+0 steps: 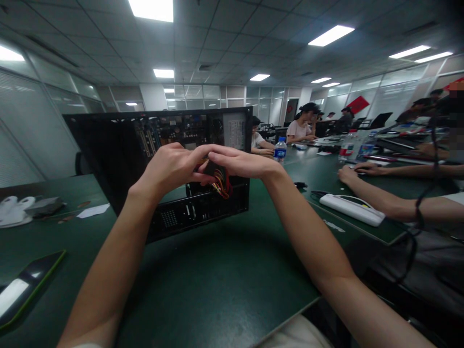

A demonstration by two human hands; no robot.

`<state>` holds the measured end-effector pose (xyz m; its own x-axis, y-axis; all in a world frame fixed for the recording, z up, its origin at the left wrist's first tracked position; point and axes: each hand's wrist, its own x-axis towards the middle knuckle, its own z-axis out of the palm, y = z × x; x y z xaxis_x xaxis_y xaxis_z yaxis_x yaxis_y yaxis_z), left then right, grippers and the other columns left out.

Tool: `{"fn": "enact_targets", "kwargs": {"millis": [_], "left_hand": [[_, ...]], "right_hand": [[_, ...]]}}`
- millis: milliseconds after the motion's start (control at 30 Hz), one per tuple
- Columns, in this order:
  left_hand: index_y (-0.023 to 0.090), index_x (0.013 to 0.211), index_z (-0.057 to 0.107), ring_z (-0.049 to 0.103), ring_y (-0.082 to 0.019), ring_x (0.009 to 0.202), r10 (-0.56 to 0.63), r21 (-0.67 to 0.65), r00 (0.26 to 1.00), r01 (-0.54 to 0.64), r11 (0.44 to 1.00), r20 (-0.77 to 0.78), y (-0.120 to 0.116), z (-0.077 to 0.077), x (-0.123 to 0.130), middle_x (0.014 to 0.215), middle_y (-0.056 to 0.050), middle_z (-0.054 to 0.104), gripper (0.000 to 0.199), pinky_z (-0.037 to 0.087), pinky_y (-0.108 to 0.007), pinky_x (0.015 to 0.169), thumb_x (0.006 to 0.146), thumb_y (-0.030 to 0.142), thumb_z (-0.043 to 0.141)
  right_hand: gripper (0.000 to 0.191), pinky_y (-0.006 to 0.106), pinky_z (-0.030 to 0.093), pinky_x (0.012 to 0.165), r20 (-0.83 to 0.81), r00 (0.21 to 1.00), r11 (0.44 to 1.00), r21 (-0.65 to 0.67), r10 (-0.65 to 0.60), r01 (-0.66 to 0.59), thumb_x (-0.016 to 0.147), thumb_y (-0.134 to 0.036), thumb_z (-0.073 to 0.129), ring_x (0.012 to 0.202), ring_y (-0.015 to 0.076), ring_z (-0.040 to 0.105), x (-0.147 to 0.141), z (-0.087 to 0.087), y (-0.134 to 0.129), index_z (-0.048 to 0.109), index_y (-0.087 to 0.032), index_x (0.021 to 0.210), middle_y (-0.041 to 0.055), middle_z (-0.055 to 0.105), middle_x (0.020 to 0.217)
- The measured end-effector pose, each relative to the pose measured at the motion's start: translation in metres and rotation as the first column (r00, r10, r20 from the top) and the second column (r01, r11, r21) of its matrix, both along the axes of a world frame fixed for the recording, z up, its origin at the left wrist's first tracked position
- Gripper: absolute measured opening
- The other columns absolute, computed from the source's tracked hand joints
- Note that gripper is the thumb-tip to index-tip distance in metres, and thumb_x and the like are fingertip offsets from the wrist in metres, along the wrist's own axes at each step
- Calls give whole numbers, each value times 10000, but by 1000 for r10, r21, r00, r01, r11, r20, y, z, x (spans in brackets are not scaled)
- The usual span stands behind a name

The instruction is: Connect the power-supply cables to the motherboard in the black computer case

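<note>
A black computer case (108,159) with an open side stands upright on the green table, its circuit board and a silver power supply (234,133) showing inside. In front of the opening, my left hand (176,166) curls its fingers round a bundle of red, yellow and black cables (222,186). My right hand (242,163) lies against the same bundle from the right, its fingertips meeting my left hand; its fingers are held together over the cables. The part of the bundle between my hands is hidden.
A white power strip (351,209) lies at the right, beside another person's arms (391,193). Bottles (280,150) stand farther back. On the left are a phone-like dark device (31,285), paper (93,210) and a grey block (44,207).
</note>
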<state>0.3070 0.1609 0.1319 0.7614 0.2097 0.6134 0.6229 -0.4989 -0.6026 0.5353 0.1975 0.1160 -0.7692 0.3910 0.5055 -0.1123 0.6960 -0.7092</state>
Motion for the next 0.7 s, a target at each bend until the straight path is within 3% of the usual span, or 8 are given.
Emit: {"fn": "enact_targets", "kwargs": {"millis": [233, 400, 533, 700], "left_hand": [[202, 1349, 642, 704, -218, 681, -19, 3, 1000, 19, 1000, -4, 2, -1, 2, 763, -45, 752, 629, 512, -323, 711, 943, 678, 577], [192, 1119, 711, 711, -215, 687, -50, 30, 997, 52, 998, -57, 6, -2, 2, 786, -56, 764, 496, 514, -333, 718, 979, 639, 549], [195, 1018, 703, 699, -205, 653, -72, -8, 995, 72, 997, -74, 8, -3, 3, 740, -40, 752, 469, 512, -338, 723, 984, 635, 543], [172, 1041, 685, 694, -208, 637, -56, -25, 995, 54, 998, -79, 10, -4, 6, 732, -42, 745, 514, 516, -342, 719, 974, 659, 538]], "right_hand": [[506, 342, 531, 1039, -2, 1000, 996, -87, 3, -3, 1007, -566, 582, 1209, 210, 631, 1, -3, 1, 610, -228, 1383, 57, 715, 1241], [570, 339, 499, 1102, 22, 993, 992, -58, -114, 115, 1026, -546, 551, 1308, 217, 570, 4, -3, 1, 535, -222, 1496, 61, 652, 1391], [681, 343, 560, 1010, 42, 981, 977, -83, -192, 195, 1021, -588, 534, 1256, 252, 591, 3, -4, 1, 468, -174, 1558, 89, 678, 1312], [627, 342, 552, 1031, -16, 995, 982, -162, -101, 97, 1010, -580, 558, 1254, 230, 610, -1, -10, 10, 516, -211, 1514, 80, 674, 1322]]}}
